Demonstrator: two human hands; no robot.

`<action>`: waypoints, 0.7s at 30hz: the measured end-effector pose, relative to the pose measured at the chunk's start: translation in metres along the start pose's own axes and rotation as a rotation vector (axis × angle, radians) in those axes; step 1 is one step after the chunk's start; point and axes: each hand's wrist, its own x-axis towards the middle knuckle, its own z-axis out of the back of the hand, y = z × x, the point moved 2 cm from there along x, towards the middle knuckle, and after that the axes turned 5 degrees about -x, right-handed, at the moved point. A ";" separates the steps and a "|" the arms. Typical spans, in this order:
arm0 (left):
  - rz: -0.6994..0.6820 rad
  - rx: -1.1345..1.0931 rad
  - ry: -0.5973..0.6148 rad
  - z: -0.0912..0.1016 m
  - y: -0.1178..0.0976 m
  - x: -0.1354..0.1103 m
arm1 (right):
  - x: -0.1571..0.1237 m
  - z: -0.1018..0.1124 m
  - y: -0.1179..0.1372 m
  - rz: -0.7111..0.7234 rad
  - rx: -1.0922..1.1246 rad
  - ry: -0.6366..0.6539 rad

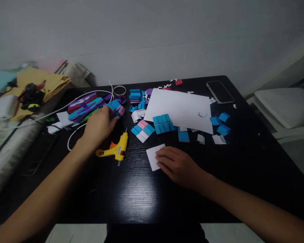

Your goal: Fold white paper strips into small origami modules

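My left hand (100,121) is closed at the left pile, thumb and fingers around a folded blue and pink paper piece (119,109); its fingertips are partly hidden. My right hand (177,163) lies with fingers stretched out on a small white square card (153,157), touching its right side. Between the hands, a yellow glue gun (120,146) rests on its side with its nozzle toward the back. Beyond the card are a blue, pink and white paper square (143,131) and a blue paper block (163,124) of folded pieces.
Behind lies a large white sheet (179,108) with paper scraps around it. Blue folded pieces (223,128) and a phone (220,91) are at the right. Colored strips (84,106) and a white cable (71,135) lie left. A white chair (286,106) stands beyond the table.
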 end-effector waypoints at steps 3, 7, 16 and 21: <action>0.036 -0.065 -0.011 -0.005 -0.005 0.003 | -0.001 0.000 0.000 0.005 -0.001 0.007; 0.013 -0.229 0.000 0.012 -0.012 -0.008 | -0.001 0.001 0.000 0.000 -0.003 0.011; -0.098 -0.926 0.451 0.042 -0.034 -0.103 | -0.003 0.004 -0.003 0.001 -0.005 0.038; -0.165 -0.837 0.611 0.006 -0.049 -0.156 | -0.003 0.012 -0.002 -0.010 -0.014 0.070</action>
